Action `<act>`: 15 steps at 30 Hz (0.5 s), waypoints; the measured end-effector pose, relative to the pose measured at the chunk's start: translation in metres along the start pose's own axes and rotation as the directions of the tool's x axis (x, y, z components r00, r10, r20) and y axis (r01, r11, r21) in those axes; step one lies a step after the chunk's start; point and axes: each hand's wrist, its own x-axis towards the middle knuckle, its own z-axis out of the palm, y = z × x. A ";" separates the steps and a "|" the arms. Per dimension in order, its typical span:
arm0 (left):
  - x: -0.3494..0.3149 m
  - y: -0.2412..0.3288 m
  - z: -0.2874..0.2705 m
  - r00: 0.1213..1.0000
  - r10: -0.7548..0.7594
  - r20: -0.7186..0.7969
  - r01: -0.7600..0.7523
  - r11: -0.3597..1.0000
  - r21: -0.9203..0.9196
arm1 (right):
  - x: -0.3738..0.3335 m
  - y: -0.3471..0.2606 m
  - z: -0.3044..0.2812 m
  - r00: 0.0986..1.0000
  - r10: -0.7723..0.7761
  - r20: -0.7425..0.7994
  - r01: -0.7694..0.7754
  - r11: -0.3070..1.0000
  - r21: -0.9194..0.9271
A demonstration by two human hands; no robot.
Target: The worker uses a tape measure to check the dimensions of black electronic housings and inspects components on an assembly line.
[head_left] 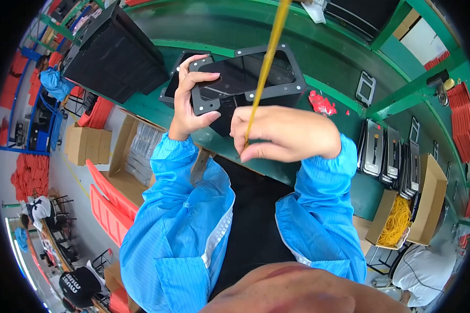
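Round the left end of a black frame (214,89), the left hand (187,99) is curled, with fingertips on its face and upper edge and the thumb at its lower edge. Just beside it, the right hand (287,130) pinches a yellow band (269,62) that runs up out of sight. It looks like the step in hand is working the band while the frame is held steady. The next move seems to call for a firm left hold and a gentle, even pull on the right. The frame is flat, with a shiny dark middle and small white dots on its corners. It is over the green bench (369,203), close to other black pieces (168,89); I can't tell how many. Farther right are a red scrap (321,103), silver-edged plates (372,148) and a box of yellow loops (396,224); a big black stack (112,57) is on the left.
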 end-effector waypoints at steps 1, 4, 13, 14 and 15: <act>0.000 0.000 -0.001 1.000 -0.003 0.010 0.003 1.000 0.008 | 0.000 -0.002 0.005 0.999 0.037 0.006 -0.037 0.998 -0.051; 0.001 0.002 -0.002 1.000 -0.008 0.025 0.007 1.000 0.028 | 0.000 -0.002 0.008 0.994 0.107 0.015 -0.104 0.982 -0.155; 0.002 0.014 0.004 0.997 -0.071 -0.010 0.071 0.997 0.021 | -0.018 -0.005 -0.011 0.994 0.108 0.028 -0.103 0.985 -0.139; 0.001 0.014 0.004 0.997 -0.072 -0.019 0.072 0.997 0.000 | -0.019 -0.005 -0.009 0.991 0.134 0.004 -0.132 0.981 -0.142; 0.002 0.014 0.005 0.997 -0.071 -0.023 0.070 0.997 -0.023 | -0.020 -0.006 -0.008 0.987 0.162 -0.024 -0.164 0.976 -0.144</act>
